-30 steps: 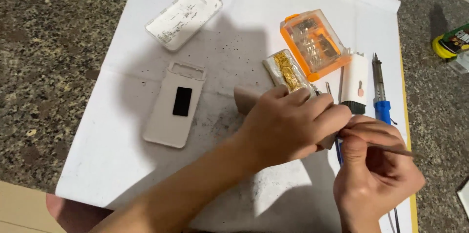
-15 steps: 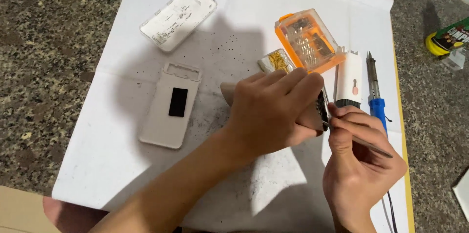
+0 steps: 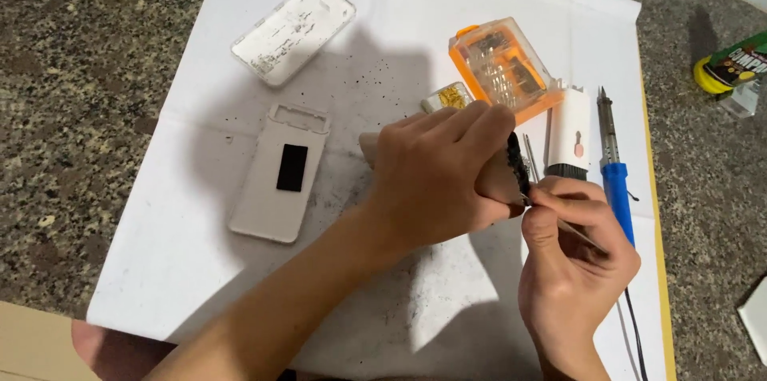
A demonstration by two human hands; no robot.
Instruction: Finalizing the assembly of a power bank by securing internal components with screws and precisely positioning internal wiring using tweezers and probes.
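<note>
Left hand (image 3: 439, 177), its grip closed around a small black-edged part (image 3: 518, 165) above the white paper sheet (image 3: 192, 269). Right hand (image 3: 571, 253), grip pinching a thin tool (image 3: 579, 235) against that part; the orange bit case (image 3: 503, 69) lies just beyond.

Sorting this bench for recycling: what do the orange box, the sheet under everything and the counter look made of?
Orange box: probably hard plastic, a glossy see-through lid over an orange body, small tool bits showing through. Sheet: looks like thin white paper, matte, creased and speckled with dark crumbs. Counter: seemingly polished stone, perhaps granite, with grey and brown flecks.
</note>
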